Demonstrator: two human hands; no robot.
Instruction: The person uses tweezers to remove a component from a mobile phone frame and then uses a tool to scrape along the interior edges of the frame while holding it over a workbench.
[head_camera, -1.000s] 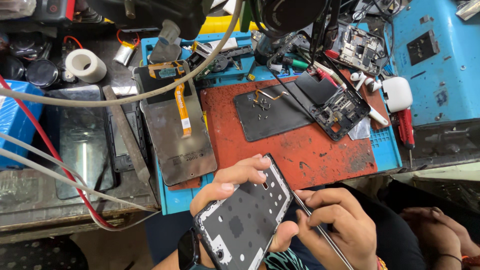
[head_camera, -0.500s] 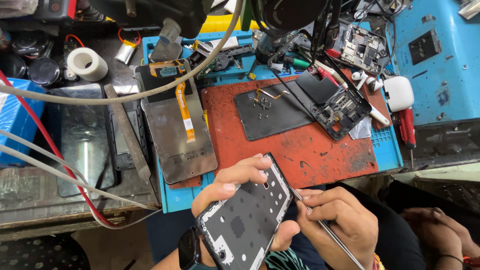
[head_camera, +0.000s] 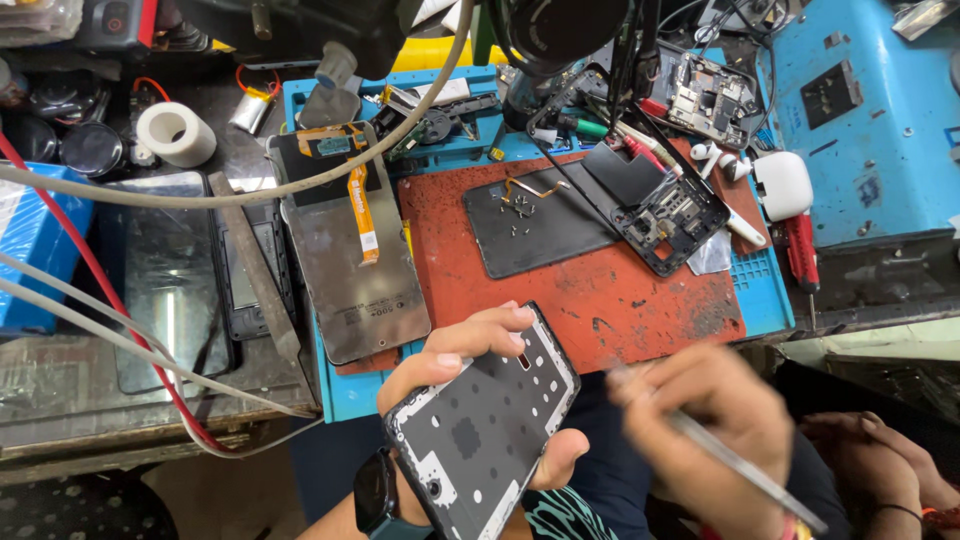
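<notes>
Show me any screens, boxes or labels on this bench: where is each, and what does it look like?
Detached phone screen: left of the red mat, face down, grey rectangle with an orange ribbon.
Dark glass panel: far left, black, glossy rectangle.
Blue box: left edge, partly cut off.
Phone frame: in the left hand, black, tilted.
Right hand: blurred, holding tweezers.

My left hand (head_camera: 455, 365) is bare, with a dark smartwatch (head_camera: 378, 495) on its wrist. My right hand (head_camera: 700, 430), blurred at four o'clock, wears a thin red-orange wristband (head_camera: 790, 528).
</notes>
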